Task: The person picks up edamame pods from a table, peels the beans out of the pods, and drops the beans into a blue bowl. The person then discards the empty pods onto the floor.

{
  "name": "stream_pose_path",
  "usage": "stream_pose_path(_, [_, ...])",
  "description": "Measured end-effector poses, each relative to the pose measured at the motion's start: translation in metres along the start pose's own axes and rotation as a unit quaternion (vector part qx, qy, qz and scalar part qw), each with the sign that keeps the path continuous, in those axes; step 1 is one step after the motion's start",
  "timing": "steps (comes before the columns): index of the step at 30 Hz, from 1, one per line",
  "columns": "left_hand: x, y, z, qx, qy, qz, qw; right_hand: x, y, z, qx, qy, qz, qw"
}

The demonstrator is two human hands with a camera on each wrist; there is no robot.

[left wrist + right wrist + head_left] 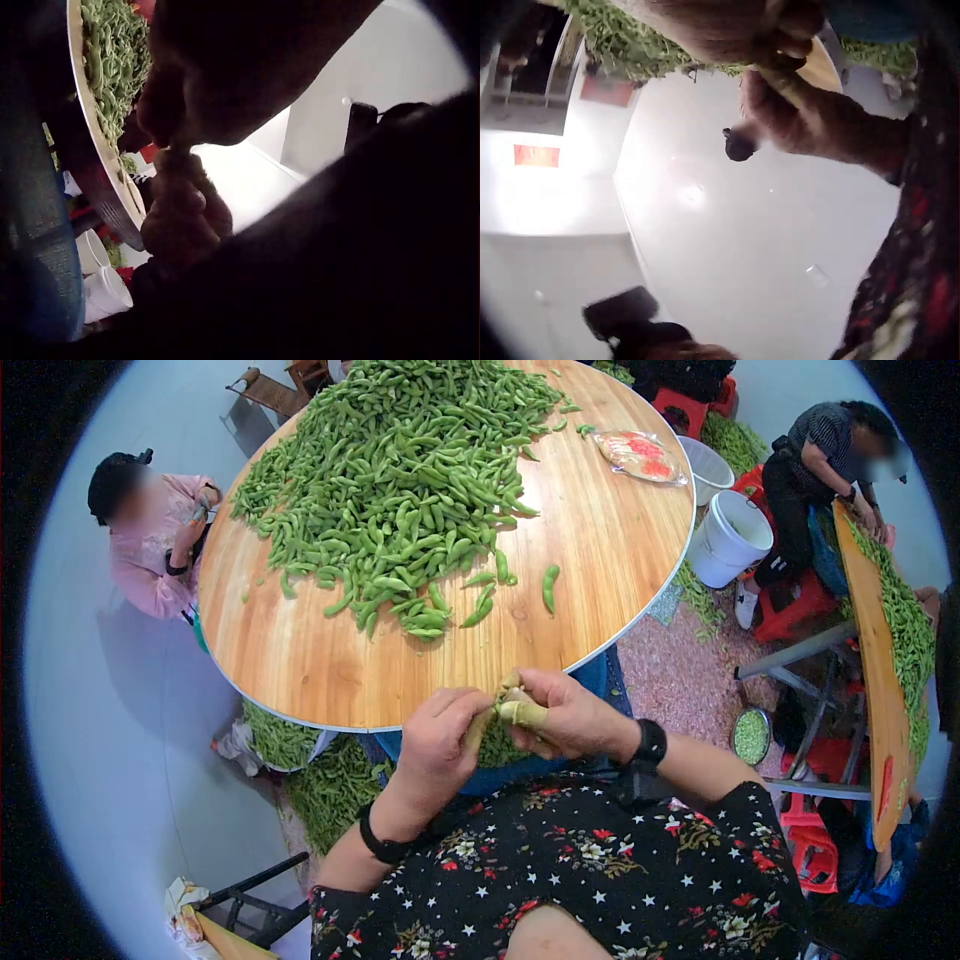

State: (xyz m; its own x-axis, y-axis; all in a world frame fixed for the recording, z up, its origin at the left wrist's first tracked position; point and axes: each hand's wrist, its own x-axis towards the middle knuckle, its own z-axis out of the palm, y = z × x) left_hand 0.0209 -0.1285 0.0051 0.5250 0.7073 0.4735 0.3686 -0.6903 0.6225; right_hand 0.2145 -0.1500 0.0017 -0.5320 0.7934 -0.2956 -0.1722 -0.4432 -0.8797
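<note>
In the head view my left hand (440,738) and right hand (570,715) meet fingertip to fingertip, just past the near edge of the round wooden table (320,675). Between them they pinch a small green soybean pod (498,702), mostly hidden by the fingers. A pale yellow-green cover shows on the right thumb. On the table lies a big heap of green soybean pods (400,490), with a loose pod (550,589) to its right. Both wrist views show the hands together, dark and blurred.
A wrapped packet (642,456) lies at the table's right. Beyond stand a white bucket (733,540) and a bowl of shelled beans (751,736). One person in pink (160,540) is at the left, another (820,470) at a second table (870,660). More pods (330,790) are heaped below left.
</note>
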Motion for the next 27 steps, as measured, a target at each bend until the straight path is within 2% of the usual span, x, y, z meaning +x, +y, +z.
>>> stream_pose_path(1, [0.000, 0.001, 0.004, 0.001, 0.001, 0.002, 1.000, 0.003, 0.005, 0.005, -0.017, 0.047, -0.063, 0.997])
stream_pose_path(2, [0.001, 0.002, 0.007, 0.030, 0.038, 0.005, 0.999, 0.013, 0.023, 0.003, -0.026, 0.078, -0.135, 0.987])
stream_pose_path(3, [0.001, 0.003, 0.010, 0.057, 0.073, 0.007, 0.996, 0.014, 0.019, 0.006, -0.027, 0.078, -0.137, 0.987])
stream_pose_path(5, [-0.002, 0.004, 0.015, 0.092, 0.090, 0.033, 0.991, 0.010, 0.010, 0.011, 0.027, 0.117, -0.067, 0.991])
stream_pose_path(6, [-0.004, 0.005, 0.016, 0.127, 0.107, 0.056, 0.985, 0.011, 0.012, 0.009, 0.027, 0.117, -0.069, 0.990])
stream_pose_path(8, [-0.009, 0.007, 0.010, 0.123, 0.081, 0.045, 0.988, 0.015, 0.019, 0.001, 0.221, 0.010, 0.007, 0.975])
stream_pose_path(9, [-0.011, 0.009, 0.005, 0.120, 0.055, 0.033, 0.991, 0.014, 0.015, 0.002, 0.219, 0.009, 0.006, 0.976])
stream_pose_path(10, [-0.015, 0.011, -0.002, 0.122, 0.056, 0.033, 0.990, 0.011, 0.010, 0.004, 0.098, 0.019, 0.039, 0.994])
stream_pose_path(11, [-0.019, 0.015, -0.011, 0.128, 0.018, 0.002, 0.992, 0.009, 0.008, 0.005, -0.024, 0.029, 0.071, 0.997])
stream_pose_path(12, [-0.023, 0.016, -0.022, 0.134, -0.021, -0.027, 0.990, 0.012, 0.023, -0.004, -0.096, -0.013, -0.001, 0.995])
stream_pose_path(13, [-0.030, 0.014, -0.036, 0.200, -0.106, -0.106, 0.968, 0.015, 0.030, -0.011, -0.095, -0.012, -0.003, 0.995])
stream_pose_path(14, [-0.027, 0.015, -0.051, 0.260, -0.155, -0.135, 0.943, 0.016, 0.036, -0.016, -0.247, -0.026, -0.100, 0.963])
stream_pose_path(15, [-0.024, 0.017, -0.060, 0.318, -0.201, -0.164, 0.912, 0.015, 0.036, -0.018, -0.391, -0.039, -0.194, 0.899])
stream_pose_path(16, [-0.018, 0.014, -0.062, 0.292, -0.186, -0.159, 0.925, 0.012, 0.034, -0.017, -0.382, -0.032, -0.152, 0.911])
stream_pose_path(17, [-0.008, 0.011, -0.059, 0.293, -0.184, -0.158, 0.925, 0.009, 0.030, -0.015, -0.383, -0.033, -0.154, 0.910])
stream_pose_path(19, [0.015, 0.000, -0.042, 0.279, -0.117, -0.068, 0.951, 0.006, 0.021, -0.012, -0.371, -0.021, -0.120, 0.920])
stream_pose_path(20, [0.029, -0.007, -0.032, 0.270, -0.089, -0.046, 0.958, 0.004, 0.015, -0.011, -0.375, -0.021, -0.122, 0.919])
stream_pose_path(21, [0.042, -0.016, -0.021, 0.260, -0.061, -0.021, 0.963, 0.003, 0.009, -0.011, -0.381, 0.014, -0.123, 0.916])
stream_pose_path(24, [0.069, -0.051, 0.012, 0.327, -0.035, -0.003, 0.944, -0.002, 0.002, -0.017, -0.377, 0.074, -0.134, 0.914])
stream_pose_path(27, [0.073, -0.059, 0.022, 0.301, -0.028, 0.044, 0.952, -0.005, -0.002, -0.025, -0.367, 0.101, -0.140, 0.914])
